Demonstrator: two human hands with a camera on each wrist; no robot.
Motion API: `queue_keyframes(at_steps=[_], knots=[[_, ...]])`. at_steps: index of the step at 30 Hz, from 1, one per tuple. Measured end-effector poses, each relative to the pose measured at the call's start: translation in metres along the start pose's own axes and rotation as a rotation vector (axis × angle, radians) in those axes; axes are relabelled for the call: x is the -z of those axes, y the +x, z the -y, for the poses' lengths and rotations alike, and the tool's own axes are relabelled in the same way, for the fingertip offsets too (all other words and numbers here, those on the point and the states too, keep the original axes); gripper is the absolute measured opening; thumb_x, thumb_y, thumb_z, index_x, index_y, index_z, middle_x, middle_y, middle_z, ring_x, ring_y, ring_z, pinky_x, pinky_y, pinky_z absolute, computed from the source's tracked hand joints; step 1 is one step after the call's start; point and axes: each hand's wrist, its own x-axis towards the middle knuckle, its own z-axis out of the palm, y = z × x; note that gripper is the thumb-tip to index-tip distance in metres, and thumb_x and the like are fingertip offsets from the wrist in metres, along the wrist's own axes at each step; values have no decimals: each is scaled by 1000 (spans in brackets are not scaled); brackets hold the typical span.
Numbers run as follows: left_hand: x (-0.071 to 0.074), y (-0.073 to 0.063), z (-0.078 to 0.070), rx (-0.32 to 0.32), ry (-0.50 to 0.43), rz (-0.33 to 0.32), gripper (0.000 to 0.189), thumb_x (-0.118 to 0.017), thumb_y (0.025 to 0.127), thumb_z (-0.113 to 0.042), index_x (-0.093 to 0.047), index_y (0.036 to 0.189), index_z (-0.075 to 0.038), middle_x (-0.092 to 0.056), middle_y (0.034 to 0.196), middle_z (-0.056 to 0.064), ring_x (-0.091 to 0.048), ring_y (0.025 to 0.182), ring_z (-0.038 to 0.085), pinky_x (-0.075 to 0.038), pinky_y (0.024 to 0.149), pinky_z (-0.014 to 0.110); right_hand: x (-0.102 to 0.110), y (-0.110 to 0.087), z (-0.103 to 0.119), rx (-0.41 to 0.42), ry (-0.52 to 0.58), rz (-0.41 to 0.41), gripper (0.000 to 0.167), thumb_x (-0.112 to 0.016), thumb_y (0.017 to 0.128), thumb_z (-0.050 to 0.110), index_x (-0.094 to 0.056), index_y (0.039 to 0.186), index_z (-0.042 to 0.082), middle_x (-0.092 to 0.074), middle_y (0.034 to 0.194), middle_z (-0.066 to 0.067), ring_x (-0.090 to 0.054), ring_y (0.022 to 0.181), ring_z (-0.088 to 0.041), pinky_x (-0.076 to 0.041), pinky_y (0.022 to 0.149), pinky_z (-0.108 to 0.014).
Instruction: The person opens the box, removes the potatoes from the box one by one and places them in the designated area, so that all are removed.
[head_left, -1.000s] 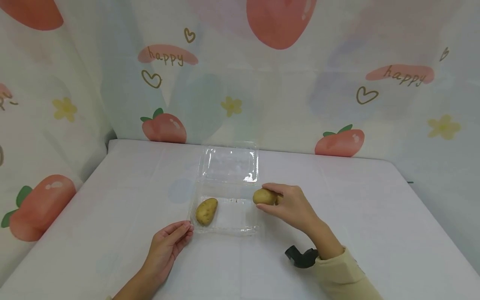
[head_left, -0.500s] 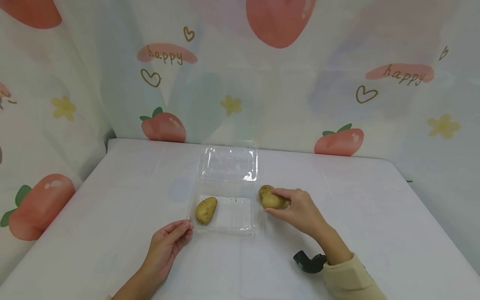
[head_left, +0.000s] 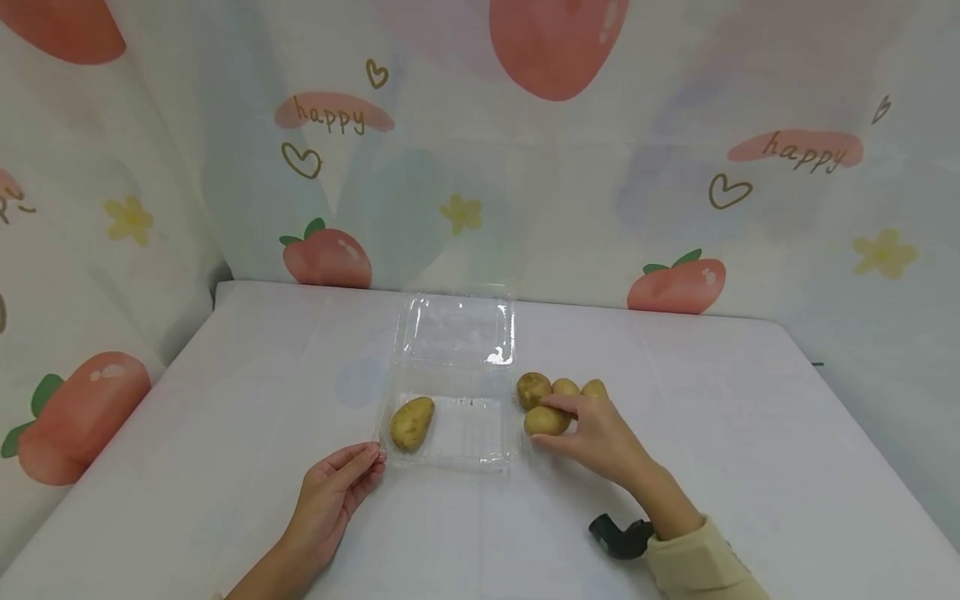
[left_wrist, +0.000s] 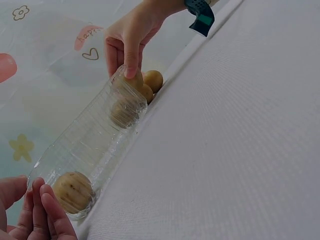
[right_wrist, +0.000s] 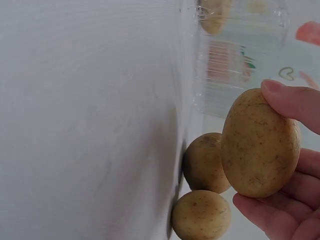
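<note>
My left hand (head_left: 337,496) pinches the front left corner of a clear plastic clamshell container (head_left: 468,457) on the table. Its lid (head_left: 459,329) is folded back, away from me. One potato (head_left: 412,423) lies inside at the left end. Just right of the container, my right hand (head_left: 600,437) grips a second potato (right_wrist: 260,145) between thumb and fingers. The right wrist view has this potato up off the table. Behind it sit loose potatoes (head_left: 533,390), partly hidden by the hand; two of them, a darker one (right_wrist: 204,162) and a paler one (right_wrist: 201,215), show beside it.
A white cloth (head_left: 750,433) covers the table. A patterned curtain (head_left: 555,208) hangs along its back edge. Beneath the right wrist is a black curved strap end (head_left: 621,537); the left wrist view shows it as a dark wrist strap (left_wrist: 201,17).
My right hand has drawn the held potato right and toward me, from over the container's right edge to outside it. More loose potatoes are now uncovered. My left hand stays put.
</note>
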Motion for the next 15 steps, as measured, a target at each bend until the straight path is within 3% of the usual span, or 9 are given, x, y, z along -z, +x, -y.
queue_keyframes(at_steps=[15], knots=[[2,0,1,-14,10,24,7,-62,86,-3,-64,93,-1,-64,88,7,-61,80,14,-51,76,24,-8,-2,-3,23,-50,7,43,-83,67,23,-68,99,-1,-68,93,-4,-57,81,-11,-50,71,-31]])
